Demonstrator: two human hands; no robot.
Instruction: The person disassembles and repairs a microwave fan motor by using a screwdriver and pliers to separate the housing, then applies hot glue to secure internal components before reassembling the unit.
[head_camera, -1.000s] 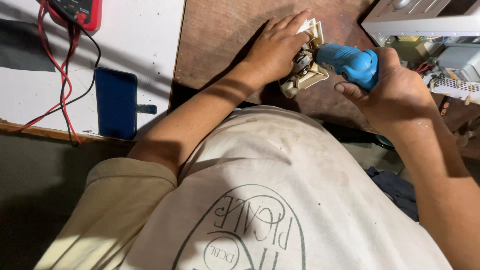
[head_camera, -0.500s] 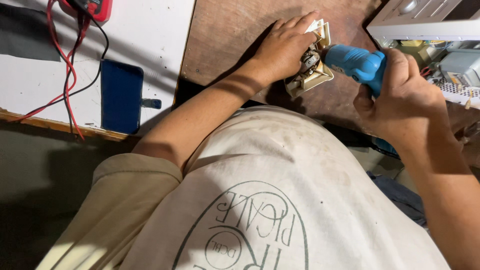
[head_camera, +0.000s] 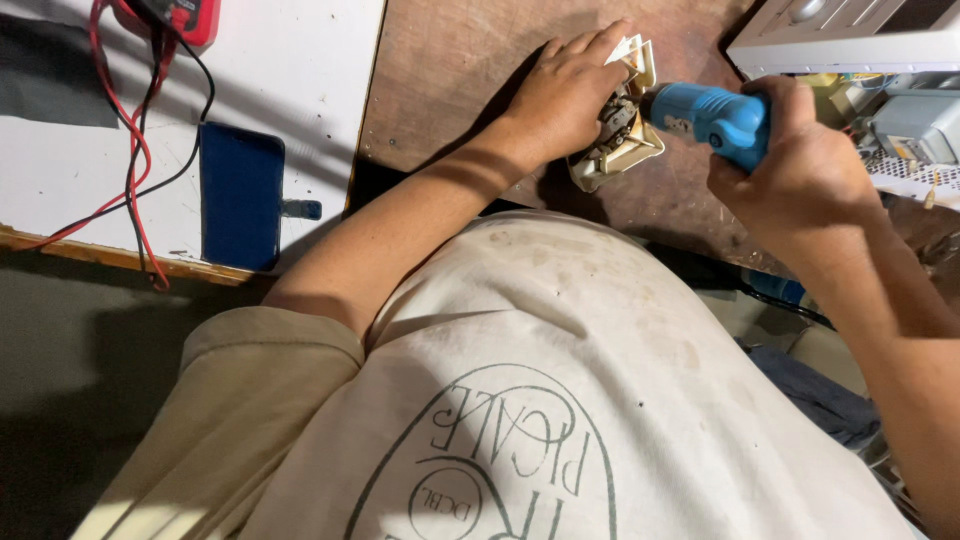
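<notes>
The person wears a loose, short-sleeved T-shirt (head_camera: 560, 400) of pale cream cloth, marked with faint brownish smudges and stains across the front. A round emblem (head_camera: 480, 460) is printed on it in dark green outline, with lettering set inside a ring. The left sleeve (head_camera: 250, 400) ends above the elbow in a stitched hem. Both forearms are bare, and the hands (head_camera: 565, 95) (head_camera: 790, 170) wear no gloves.

cream switch plate (head_camera: 622, 140) (tilted), blue-handled screwdriver (head_camera: 712, 116)
</notes>
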